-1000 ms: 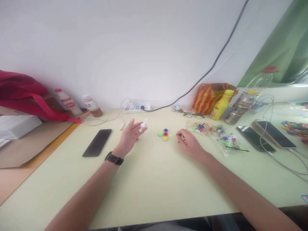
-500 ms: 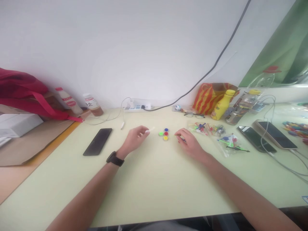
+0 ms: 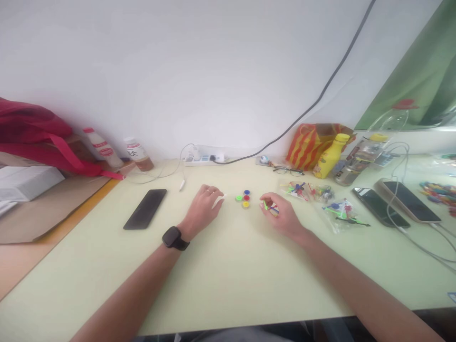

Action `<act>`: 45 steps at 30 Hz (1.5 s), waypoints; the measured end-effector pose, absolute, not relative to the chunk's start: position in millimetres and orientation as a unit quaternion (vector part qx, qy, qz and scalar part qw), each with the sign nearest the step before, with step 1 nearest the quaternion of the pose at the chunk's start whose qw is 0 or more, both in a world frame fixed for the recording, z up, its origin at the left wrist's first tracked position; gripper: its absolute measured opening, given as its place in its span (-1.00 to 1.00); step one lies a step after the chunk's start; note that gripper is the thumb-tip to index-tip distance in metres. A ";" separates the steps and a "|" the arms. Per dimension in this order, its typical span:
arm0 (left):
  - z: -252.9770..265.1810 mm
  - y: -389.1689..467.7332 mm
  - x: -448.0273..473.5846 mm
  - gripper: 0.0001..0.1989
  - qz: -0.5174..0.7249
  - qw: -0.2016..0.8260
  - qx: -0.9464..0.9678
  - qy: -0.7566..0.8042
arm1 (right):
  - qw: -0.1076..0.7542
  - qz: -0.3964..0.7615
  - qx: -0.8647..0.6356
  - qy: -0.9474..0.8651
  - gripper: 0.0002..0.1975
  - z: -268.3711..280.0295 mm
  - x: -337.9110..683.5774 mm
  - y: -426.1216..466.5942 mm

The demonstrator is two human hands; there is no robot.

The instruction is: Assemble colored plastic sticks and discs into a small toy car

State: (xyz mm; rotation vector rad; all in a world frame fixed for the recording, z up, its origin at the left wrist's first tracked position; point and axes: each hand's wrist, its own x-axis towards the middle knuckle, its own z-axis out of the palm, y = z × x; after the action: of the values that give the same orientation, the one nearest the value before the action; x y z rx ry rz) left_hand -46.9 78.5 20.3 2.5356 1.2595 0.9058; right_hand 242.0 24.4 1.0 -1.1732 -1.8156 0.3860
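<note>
A: Holding a small bundle of coloured sticks [image 3: 270, 207], green and red among them, the right hand [image 3: 281, 216] has its fingers curled shut around them, resting on the pale green tabletop [image 3: 228, 280].

B: Left hand [image 3: 204, 209]?

A: Palm down, fingers closed together on a small white piece [image 3: 218, 201] at the fingertips; too blurred to name. Black wristwatch [image 3: 174, 238] on that wrist.

B: Between the hands?

A: Cluster of small round discs [image 3: 244, 198]: blue, green, red, yellow, touching one another, just beside both hands.

B: Further out?

A: Right of the right hand, clear bags of coloured parts [image 3: 313, 192]. Beyond them two phones [image 3: 392, 204] with cables. Left of the left hand, a black phone [image 3: 145, 215] lying flat. Along the wall: power strip [image 3: 203, 159], two bottles [image 3: 121, 152], spectacles [image 3: 290, 170], a yellow bottle [image 3: 329, 161], a striped bag [image 3: 309, 142].
</note>
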 end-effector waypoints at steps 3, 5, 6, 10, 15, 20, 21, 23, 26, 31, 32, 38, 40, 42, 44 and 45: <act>16.4 64.9 -34.4 -0.71 0.272 0.138 0.855 0.420 | 0.447 0.170 -0.466 -0.745 -0.86 2.5 237.5 22.7; 9.5 56.1 -25.0 -0.65 0.258 0.168 0.872 0.381 | 0.444 0.184 -0.460 -0.746 -0.83 2.8 235.8 22.1; 5.7 52.8 -20.9 -0.58 0.253 0.177 0.879 0.363 | 0.441 0.191 -0.460 -0.746 -0.82 2.6 235.3 22.0; -3.8 48.9 -12.4 -0.37 0.236 0.207 0.888 0.337 | 0.411 0.224 -0.480 -0.742 -0.81 -2.5 234.9 22.3; -0.4 52.4 -13.1 -0.38 0.222 0.221 0.891 0.328 | 0.390 0.260 -0.498 -0.730 -0.74 -8.3 232.9 21.4; -1.2 55.8 -14.3 -0.60 0.277 0.222 0.871 0.339 | 0.421 0.208 -0.474 -0.745 -0.76 -2.7 233.6 21.3; -2.3 57.0 -14.7 -0.65 0.283 0.231 0.864 0.345 | 0.429 0.201 -0.471 -0.744 -0.75 -1.6 234.7 22.1; -4.3 59.2 -15.9 -0.72 0.293 0.258 0.850 0.354 | 0.444 0.201 -0.471 -0.735 -0.74 0.2 236.9 24.1; -3.4 59.5 -16.9 -0.82 0.304 0.296 0.831 0.359 | 0.466 0.240 -0.476 -0.706 -0.73 3.4 237.6 25.3; 7.9 50.5 -10.4 -0.77 0.315 0.434 0.763 0.361 | 0.513 0.387 -0.455 -0.616 -0.78 15.3 227.1 15.2; 10.3 48.2 -8.2 -0.75 0.319 0.467 0.740 0.363 | 0.518 0.413 -0.442 -0.606 -0.78 17.4 224.1 12.0; 16.9 31.7 -3.2 -0.70 0.340 0.518 0.693 0.369 | 0.499 0.460 -0.384 -0.626 -0.79 17.5 210.8 -0.5; 16.9 25.8 -6.0 -0.68 0.341 0.531 0.692 0.349 | 0.489 0.455 -0.381 -0.639 -0.81 15.1 208.6 -1.7; 16.5 21.7 -9.4 -0.67 0.346 0.531 0.695 0.340 | 0.481 0.439 -0.383 -0.656 -0.85 12.9 206.9 -2.4; 15.5 20.1 -12.2 -0.67 0.355 0.516 0.698 0.346 | 0.473 0.412 -0.384 -0.677 -0.87 11.4 205.5 -3.2; 14.6 19.9 -13.1 -0.67 0.359 0.509 0.699 0.352 | 0.471 0.397 -0.384 -0.688 -0.87 10.9 205.0 -3.6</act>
State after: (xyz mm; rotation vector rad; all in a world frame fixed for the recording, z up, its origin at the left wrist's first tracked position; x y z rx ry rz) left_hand -13.1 19.9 14.6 1.6826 0.8472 0.8646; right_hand 205.0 -3.6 10.9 -0.9400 -1.6851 0.9734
